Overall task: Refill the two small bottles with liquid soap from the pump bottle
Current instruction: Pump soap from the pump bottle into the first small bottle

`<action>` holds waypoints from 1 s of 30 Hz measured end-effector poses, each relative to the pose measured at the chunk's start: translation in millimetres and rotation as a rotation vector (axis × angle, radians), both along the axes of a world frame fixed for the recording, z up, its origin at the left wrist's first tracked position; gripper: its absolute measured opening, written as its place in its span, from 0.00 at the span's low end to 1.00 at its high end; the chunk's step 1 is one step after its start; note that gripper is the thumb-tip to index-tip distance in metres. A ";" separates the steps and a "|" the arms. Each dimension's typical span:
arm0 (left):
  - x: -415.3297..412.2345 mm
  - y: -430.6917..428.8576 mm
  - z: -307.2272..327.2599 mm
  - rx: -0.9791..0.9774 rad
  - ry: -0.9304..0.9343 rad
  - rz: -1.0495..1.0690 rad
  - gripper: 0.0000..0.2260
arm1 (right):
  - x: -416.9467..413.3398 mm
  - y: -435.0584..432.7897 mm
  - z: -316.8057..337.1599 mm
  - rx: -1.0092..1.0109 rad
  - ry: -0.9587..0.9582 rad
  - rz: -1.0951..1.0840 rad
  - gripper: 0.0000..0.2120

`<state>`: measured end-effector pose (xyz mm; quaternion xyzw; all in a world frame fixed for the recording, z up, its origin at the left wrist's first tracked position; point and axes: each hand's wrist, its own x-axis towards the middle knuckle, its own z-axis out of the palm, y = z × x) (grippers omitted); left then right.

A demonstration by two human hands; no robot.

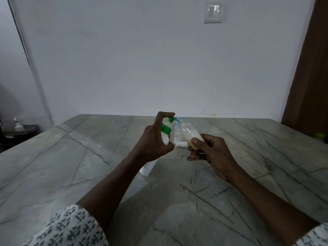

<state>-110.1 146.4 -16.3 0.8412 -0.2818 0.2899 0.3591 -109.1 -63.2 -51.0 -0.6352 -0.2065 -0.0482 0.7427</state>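
My left hand (154,139) grips a white pump bottle (165,134) with a green collar and green pump head, a finger curled over the top of the pump. Its nozzle points into the mouth of a small clear bottle (190,133) that my right hand (211,153) holds tilted by its base; pale yellow soap lies in its lower part. Behind it stands a second small clear bottle (177,134) on the table. A small white cap (181,144) lies on the table between my hands.
The grey-green stone table (88,166) runs to a white wall. A small green object (320,135) lies at the far right edge. A dark side table with a white bottle (17,125) stands at the far left. A brown door is on the right.
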 end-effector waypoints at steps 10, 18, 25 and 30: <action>2.5 -1.7 -0.1 -0.012 -0.016 0.058 0.31 | -2.7 2.5 -1.8 0.038 0.073 0.109 0.18; 5.2 -0.1 -1.3 0.017 -0.011 0.005 0.38 | -2.3 2.7 -1.4 0.133 0.138 0.155 0.25; 5.3 -0.3 -1.8 -0.008 -0.029 0.049 0.33 | -2.7 2.8 -1.1 0.126 0.139 0.161 0.24; 5.5 -1.1 -2.1 -0.010 -0.024 0.065 0.31 | -2.6 3.4 -1.7 0.114 0.142 0.160 0.24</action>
